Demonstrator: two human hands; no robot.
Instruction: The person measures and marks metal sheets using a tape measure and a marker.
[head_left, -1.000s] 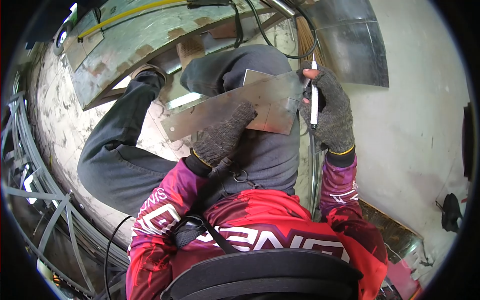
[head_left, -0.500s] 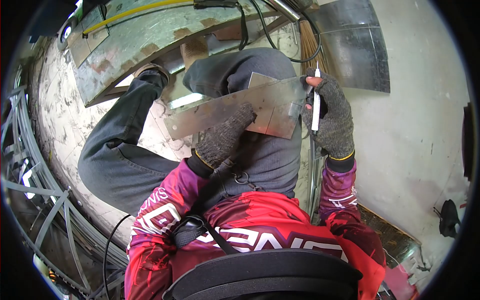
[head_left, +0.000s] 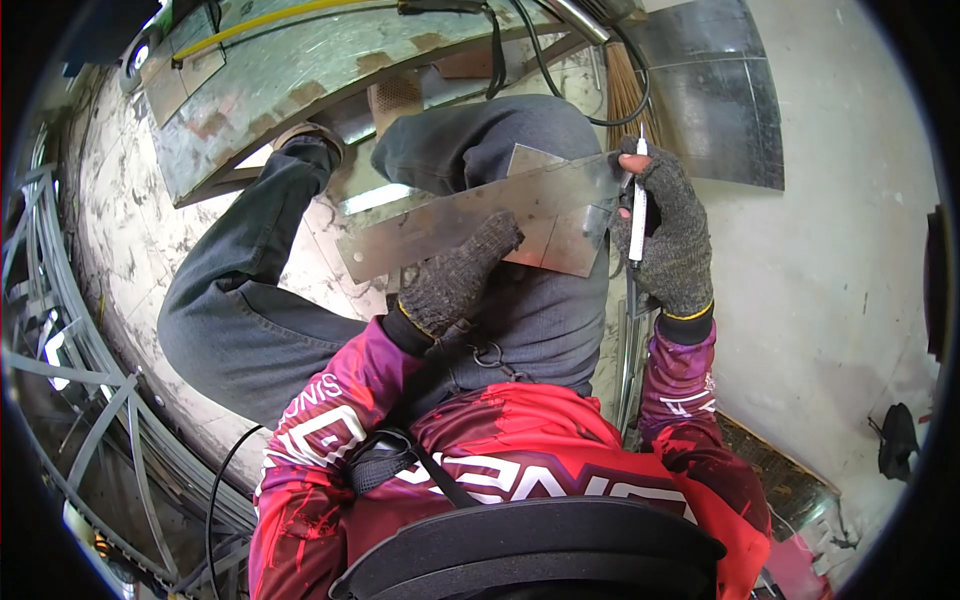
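Observation:
A long flat metal strip (head_left: 430, 222) lies slanted above my thigh, with a small hole near its left end. Beneath its right part is a second metal sheet (head_left: 565, 240) with a line across it. My left hand (head_left: 462, 275), in a grey knitted glove, is closed on the strip's lower edge. In my gloved right hand (head_left: 672, 225) a white pen-like tool (head_left: 638, 215) is held upright between the fingers, beside the strip's right end. The right fingertips are bare and near the metal; whether they touch it is hard to tell.
A metal-topped table (head_left: 250, 110) with a yellow strip on it stands ahead. A broom (head_left: 625, 90), a black cable and a dark curved sheet (head_left: 715, 100) are at the upper right. Many thin metal strips (head_left: 100, 400) lie at the left. A pale wall rises on the right.
The view has shifted slightly, so the hands and metal pieces appear a little further right. Both hands keep their hold, with little other visible change.

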